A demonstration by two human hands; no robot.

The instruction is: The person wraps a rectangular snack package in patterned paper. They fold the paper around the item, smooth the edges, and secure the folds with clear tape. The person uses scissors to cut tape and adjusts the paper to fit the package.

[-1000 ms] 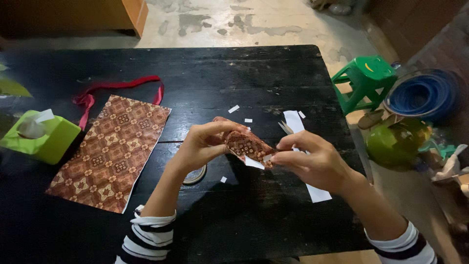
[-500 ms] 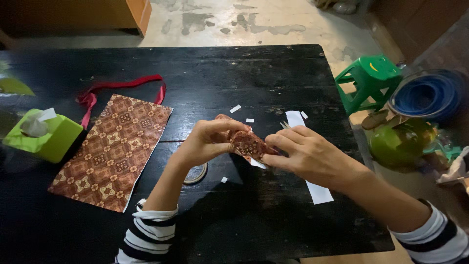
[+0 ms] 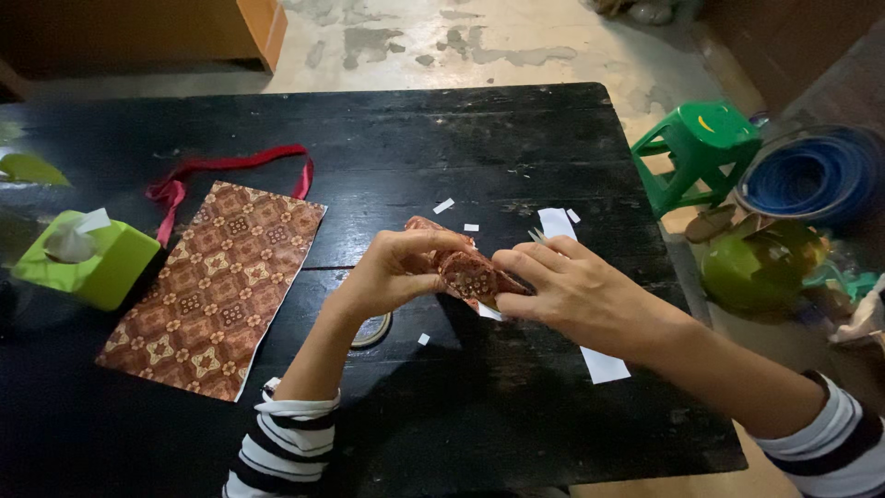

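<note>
Black table [image 3: 516,138]; left hand [image 3: 392,267], right hand [image 3: 576,295] both pinching small bundle [image 3: 468,273], brown patterned paper, crumpled, white underside showing.

Slid right hand [image 3: 576,295] further over the parcel [image 3: 466,272], covering its white flap; fingers closed tighter.

A lime-green cube tissue box [image 3: 88,262] stands well left of the left hand [image 3: 392,272]. A white tissue pokes from its top.

Left hand [image 3: 392,267] and right hand [image 3: 576,295] meet, fingers curled in a pinching grip.
</note>
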